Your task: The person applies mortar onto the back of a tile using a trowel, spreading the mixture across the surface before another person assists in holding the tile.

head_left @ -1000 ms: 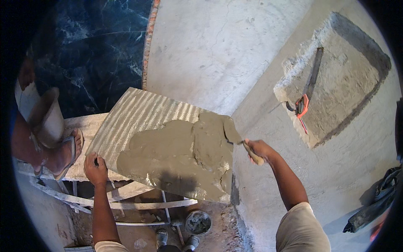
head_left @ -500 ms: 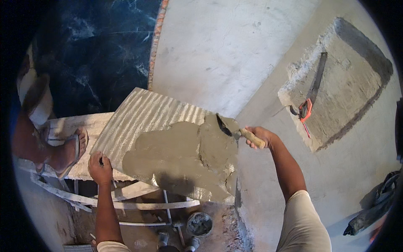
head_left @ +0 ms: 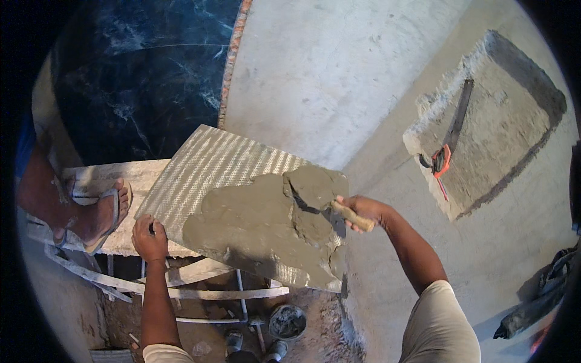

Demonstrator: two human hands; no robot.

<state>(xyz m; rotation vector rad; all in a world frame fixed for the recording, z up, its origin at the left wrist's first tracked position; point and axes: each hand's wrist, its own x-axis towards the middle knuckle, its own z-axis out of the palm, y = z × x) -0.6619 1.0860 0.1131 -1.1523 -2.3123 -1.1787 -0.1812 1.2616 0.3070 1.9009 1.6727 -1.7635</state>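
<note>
A large tile (head_left: 203, 158) with a ridged, textured back lies tilted in front of me, its back facing up. Wet grey mortar (head_left: 242, 221) covers much of its middle and right side. My left hand (head_left: 150, 240) grips the tile's left corner edge, fingers curled over it. In my right hand (head_left: 370, 210) is a trowel (head_left: 351, 215), held by its pale wooden handle at the tile's right edge. The trowel's dark blade is partly buried in the mortar.
Another person's foot in a flip-flop (head_left: 108, 221) rests on a wooden plank (head_left: 142, 175) at left. A handsaw (head_left: 451, 136) with an orange handle lies in a wall recess at right. Below stand a mortar bucket (head_left: 287, 322) and a hammer (head_left: 256, 323). Dark marbled tiles (head_left: 145, 78) fill the upper left.
The trowel has moved down and slightly left, its blade now lower in the mortar. Mortar near the upper right of the tile is reshaped. My left hand keeps its hold.
</note>
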